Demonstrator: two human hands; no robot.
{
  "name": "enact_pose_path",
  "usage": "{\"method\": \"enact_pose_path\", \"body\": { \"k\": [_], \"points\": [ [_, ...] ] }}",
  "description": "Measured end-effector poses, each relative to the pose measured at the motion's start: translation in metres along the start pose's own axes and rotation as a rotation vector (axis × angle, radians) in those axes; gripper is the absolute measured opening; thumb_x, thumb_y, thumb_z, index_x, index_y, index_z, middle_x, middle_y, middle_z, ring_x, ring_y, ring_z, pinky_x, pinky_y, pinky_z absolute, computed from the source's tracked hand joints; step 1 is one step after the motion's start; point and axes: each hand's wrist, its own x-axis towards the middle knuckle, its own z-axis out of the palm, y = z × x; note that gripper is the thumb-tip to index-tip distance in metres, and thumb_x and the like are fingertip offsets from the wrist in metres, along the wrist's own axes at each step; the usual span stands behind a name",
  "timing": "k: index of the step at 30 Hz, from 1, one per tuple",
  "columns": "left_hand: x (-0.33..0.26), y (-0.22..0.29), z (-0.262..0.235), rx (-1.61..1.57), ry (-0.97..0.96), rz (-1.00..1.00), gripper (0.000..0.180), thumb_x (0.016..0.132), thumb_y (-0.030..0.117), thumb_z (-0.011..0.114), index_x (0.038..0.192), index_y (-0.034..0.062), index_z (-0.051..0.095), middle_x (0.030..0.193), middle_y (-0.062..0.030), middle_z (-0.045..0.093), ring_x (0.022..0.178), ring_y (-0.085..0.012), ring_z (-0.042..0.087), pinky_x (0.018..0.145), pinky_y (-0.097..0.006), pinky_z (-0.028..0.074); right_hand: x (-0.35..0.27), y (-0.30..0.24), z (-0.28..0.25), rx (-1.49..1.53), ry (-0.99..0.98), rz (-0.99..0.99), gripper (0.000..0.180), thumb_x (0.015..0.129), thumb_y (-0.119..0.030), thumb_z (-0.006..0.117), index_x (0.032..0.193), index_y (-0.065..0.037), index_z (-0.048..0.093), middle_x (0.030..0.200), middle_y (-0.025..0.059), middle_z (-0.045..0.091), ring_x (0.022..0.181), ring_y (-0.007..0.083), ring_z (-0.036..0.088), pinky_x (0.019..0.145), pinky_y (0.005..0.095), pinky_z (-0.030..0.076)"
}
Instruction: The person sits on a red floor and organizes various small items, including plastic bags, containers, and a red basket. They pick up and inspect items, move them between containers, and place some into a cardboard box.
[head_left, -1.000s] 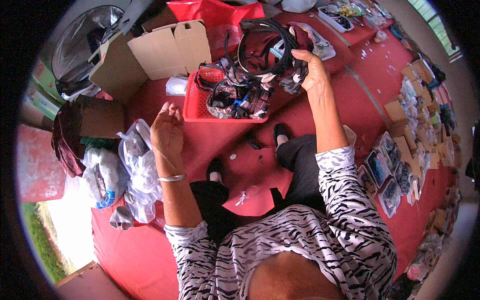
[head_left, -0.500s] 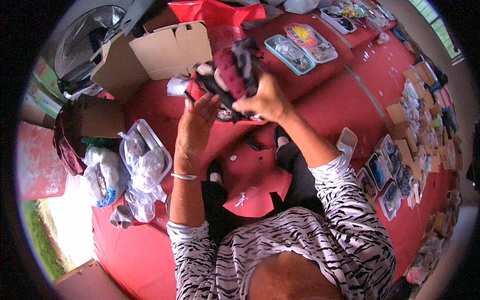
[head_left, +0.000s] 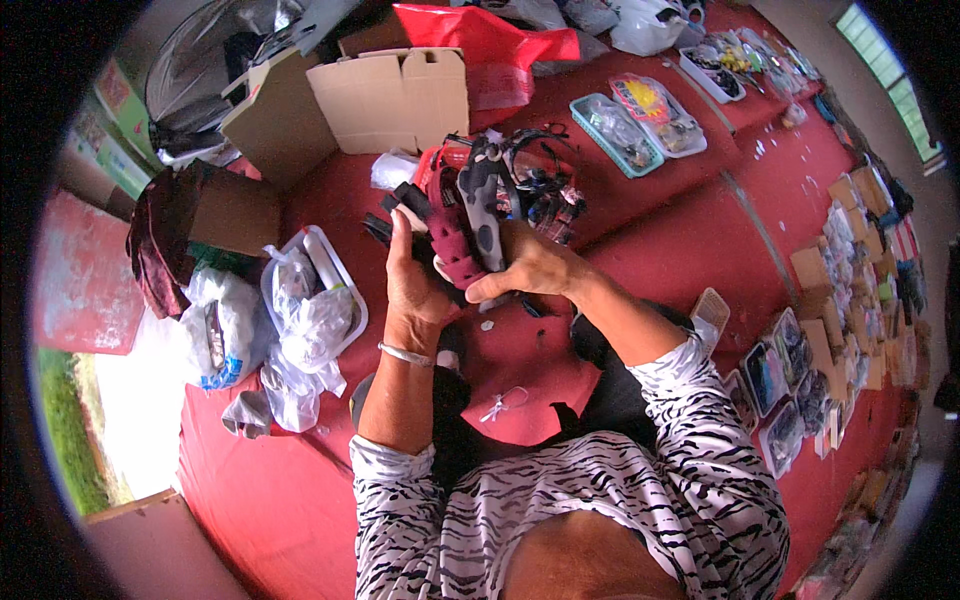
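The left hand [head_left: 414, 286] and right hand [head_left: 538, 263] hold a bundle of fabric headbands [head_left: 455, 240] between them, at the near side of the red basket [head_left: 430, 157], hiding its near edge; most left fingers are out of sight. The bundle looks light, soft outside and probably springy within, its bands apt to slide apart, so squeezing across the whole stack seems surest

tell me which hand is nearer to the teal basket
Right. The right hand, holding headbands, is below and left of the teal basket in the picture; the left hand is also below it but farther left.
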Motion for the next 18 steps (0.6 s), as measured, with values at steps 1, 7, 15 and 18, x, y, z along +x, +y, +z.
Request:
{"method": "enact_pose_path", "body": {
  "k": [1,7,15,18],
  "points": [
    [0.004,-0.004,-0.006,0.043,0.044,0.037,0.065,0.088,0.058,0.041,0.128,0.0061,0.044,0.122,-0.0105,0.054,0.11,-0.0276,0.054,0.098,-0.043,0.04,0.0,0.003,0.001,0.053,-0.01,0.034,0.071,0.057,-0.025,0.082,0.116,-0.001,0.05,0.109,0.012,0.056,0.1,0.0234,0.051,0.091,0.0338,0.04],
    [0.007,0.001,0.002,0.238,0.023,0.143,0.055,0.092,0.048,0.042,0.126,0.005,0.045,0.125,-0.0125,0.052,0.113,-0.0284,0.051,0.1,-0.042,0.038,0.002,0.018,0.019,-0.023,0.075,-0.074,0.044,0.055,-0.025,0.079,0.084,0.002,0.059,0.079,0.0171,0.063,0.075,0.0268,0.059,0.076,0.0352,0.047],
    [0.03,-0.009,0.008,0.457,0.399,0.336,0.069,0.09,0.058,0.032,0.134,0.0053,0.038,0.134,-0.0121,0.044,0.123,-0.0311,0.04,0.104,-0.045,0.03,0.0,0.024,0.014,0.114,0.231,-0.373,0.076,0.048,-0.02,0.08,0.115,0.002,0.052,0.108,0.0201,0.059,0.103,0.0315,0.056,0.095,0.0346,0.041],
    [0.021,-0.024,-0.025,1.053,0.434,0.759,0.074,0.089,0.063,0.028,0.135,0.0058,0.037,0.134,-0.0123,0.043,0.123,-0.0307,0.04,0.106,-0.044,0.025,-0.003,0.031,0.014,0.063,0.358,-0.348,0.076,0.047,-0.022,0.08,0.114,0.002,0.052,0.108,0.0213,0.059,0.103,0.0313,0.056,0.094,0.0342,0.043]
  ]
}}
